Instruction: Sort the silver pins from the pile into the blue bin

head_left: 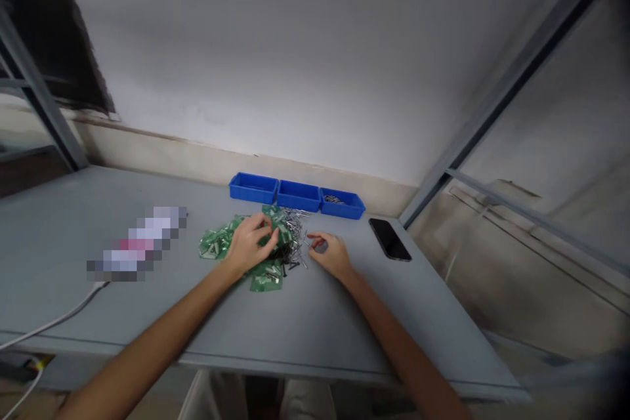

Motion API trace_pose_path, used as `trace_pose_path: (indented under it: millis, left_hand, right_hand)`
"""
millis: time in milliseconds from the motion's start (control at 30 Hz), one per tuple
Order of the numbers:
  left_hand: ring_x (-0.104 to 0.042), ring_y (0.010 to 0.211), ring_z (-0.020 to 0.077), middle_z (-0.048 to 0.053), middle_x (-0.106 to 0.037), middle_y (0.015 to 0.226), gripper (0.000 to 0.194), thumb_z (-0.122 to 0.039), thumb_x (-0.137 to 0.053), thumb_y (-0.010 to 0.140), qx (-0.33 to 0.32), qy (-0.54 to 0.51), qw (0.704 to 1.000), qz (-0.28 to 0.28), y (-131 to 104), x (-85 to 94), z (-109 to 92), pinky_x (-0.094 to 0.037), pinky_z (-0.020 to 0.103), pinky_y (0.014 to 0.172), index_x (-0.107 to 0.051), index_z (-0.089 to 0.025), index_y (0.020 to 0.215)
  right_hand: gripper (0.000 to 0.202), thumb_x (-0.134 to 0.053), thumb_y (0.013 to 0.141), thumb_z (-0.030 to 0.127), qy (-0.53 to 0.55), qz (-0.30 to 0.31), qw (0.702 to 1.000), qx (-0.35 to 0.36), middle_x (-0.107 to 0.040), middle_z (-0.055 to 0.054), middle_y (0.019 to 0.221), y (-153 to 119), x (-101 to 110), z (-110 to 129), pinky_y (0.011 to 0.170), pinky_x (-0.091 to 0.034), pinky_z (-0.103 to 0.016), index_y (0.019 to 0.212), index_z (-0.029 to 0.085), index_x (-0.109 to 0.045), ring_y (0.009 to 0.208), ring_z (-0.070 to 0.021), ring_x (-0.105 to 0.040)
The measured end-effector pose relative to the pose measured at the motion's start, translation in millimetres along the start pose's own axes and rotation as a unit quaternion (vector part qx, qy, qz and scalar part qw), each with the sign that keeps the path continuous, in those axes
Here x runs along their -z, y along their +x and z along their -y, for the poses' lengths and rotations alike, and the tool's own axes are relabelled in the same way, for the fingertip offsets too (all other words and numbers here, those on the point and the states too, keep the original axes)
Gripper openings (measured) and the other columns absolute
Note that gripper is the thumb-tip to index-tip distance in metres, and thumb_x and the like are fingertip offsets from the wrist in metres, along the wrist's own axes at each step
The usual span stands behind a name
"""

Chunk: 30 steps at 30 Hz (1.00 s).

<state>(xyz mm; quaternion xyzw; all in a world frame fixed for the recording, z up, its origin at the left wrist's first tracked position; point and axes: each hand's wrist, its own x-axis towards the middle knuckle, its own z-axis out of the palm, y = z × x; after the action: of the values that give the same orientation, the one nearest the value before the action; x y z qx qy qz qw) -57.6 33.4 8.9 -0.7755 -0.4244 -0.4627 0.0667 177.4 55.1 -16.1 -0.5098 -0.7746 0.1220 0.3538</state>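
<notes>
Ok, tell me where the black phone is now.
In the head view, the black phone lies on the table toward its right edge, right of the right hand and the rightmost blue bin, near the grey metal post.

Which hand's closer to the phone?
Right. The right hand is just left of the phone, beside the loose screws; the left hand is farther left, at the green packets.
</notes>
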Motion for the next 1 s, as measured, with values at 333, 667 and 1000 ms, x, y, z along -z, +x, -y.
trace_pose_path:
  millis: [333, 667, 1000]
  left_hand:
    - [-0.052, 0.073, 0.0156, 0.005, -0.056, 0.076, 0.026, -0.023, -0.047, 0.084, -0.028, -0.034, 0.999, 0.02, 2, 0.9, -14, -0.043, 0.029, 0.071, -0.059, -0.017, 0.062]
    - [-0.052, 0.076, 0.0151, 0.005, -0.056, 0.08, 0.024, -0.024, -0.048, 0.085, -0.062, -0.096, 0.986, 0.125, -2, -1.3, -39, -0.042, 0.028, 0.07, -0.059, -0.015, 0.066]
    - [-0.053, 0.083, 0.0175, 0.006, -0.056, 0.089, 0.013, -0.02, -0.047, 0.085, -0.071, -0.136, 0.974, 0.166, -3, 2.2, -50, -0.042, 0.03, 0.074, -0.06, -0.018, 0.087]
  right_hand:
    - [0.037, -0.058, 0.064, 0.02, 0.013, 0.104, 0.994, -0.015, -0.066, 0.0, 0.072, 0, 1, 1, 0.069, -0.043, -0.027, 0.1, 0.021, -0.066, 0.067, -0.0159, -0.059]
    - [0.031, -0.052, 0.073, 0.017, -0.078, 0.117, 0.99, 0.02, -0.065, -0.001, 0.083, 2, 19, -1, 0.079, -0.037, -0.031, 0.102, 0.022, -0.062, 0.078, -0.0168, -0.056]
    - [0.03, -0.051, 0.077, 0.011, -0.094, 0.095, 0.991, 0.032, -0.063, -0.001, 0.081, 5, 32, 10, 0.079, -0.037, -0.031, 0.105, 0.02, -0.057, 0.078, -0.0158, -0.057]
